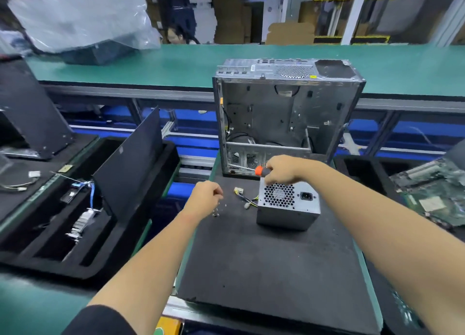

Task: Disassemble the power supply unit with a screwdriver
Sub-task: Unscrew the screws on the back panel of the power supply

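A grey power supply unit stands on the black foam mat, its fan grille and power socket facing me. Its cable bundle trails off to its left. My right hand grips a screwdriver with an orange and black handle just above the unit's top edge; the shaft points left. My left hand hovers with loosely curled fingers over several small screws lying on the mat. Whether those fingers pinch a screw I cannot tell.
An empty metal computer case stands open right behind the unit. Black foam trays with parts lie at left, with a black panel leaning up from them. A green circuit board lies at right. A person sits beyond the far green bench.
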`<move>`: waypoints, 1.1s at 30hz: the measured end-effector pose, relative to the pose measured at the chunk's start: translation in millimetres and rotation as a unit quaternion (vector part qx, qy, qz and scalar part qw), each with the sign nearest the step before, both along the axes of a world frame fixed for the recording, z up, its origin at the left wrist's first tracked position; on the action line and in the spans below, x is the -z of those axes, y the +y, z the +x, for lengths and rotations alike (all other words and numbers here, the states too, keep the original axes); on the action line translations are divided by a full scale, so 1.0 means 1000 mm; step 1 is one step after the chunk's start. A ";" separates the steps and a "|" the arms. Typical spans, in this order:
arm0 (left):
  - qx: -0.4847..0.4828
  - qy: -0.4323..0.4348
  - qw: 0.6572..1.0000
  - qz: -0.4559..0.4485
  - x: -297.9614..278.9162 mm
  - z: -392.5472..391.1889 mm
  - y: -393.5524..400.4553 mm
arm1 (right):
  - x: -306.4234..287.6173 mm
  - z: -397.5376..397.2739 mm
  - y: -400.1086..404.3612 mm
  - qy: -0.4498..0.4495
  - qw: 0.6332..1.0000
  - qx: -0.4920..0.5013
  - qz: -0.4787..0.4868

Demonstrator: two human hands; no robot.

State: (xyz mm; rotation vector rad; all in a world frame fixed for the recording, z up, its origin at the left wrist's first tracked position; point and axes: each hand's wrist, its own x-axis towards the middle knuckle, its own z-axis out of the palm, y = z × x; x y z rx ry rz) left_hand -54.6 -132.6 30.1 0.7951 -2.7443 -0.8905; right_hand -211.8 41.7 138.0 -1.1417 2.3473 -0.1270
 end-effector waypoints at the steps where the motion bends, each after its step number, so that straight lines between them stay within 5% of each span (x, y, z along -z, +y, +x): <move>1: -0.004 -0.013 1.000 -0.002 0.007 0.002 -0.004 | 0.004 0.001 -0.006 0.001 1.000 -0.005 0.004; 13: -0.010 -0.143 0.988 -0.057 0.062 0.019 -0.027 | 0.030 -0.005 -0.023 -0.039 0.998 -0.009 0.041; 33: -0.010 -0.091 0.994 0.059 0.068 0.013 -0.035 | 0.024 -0.001 -0.018 -0.015 0.998 -0.032 0.043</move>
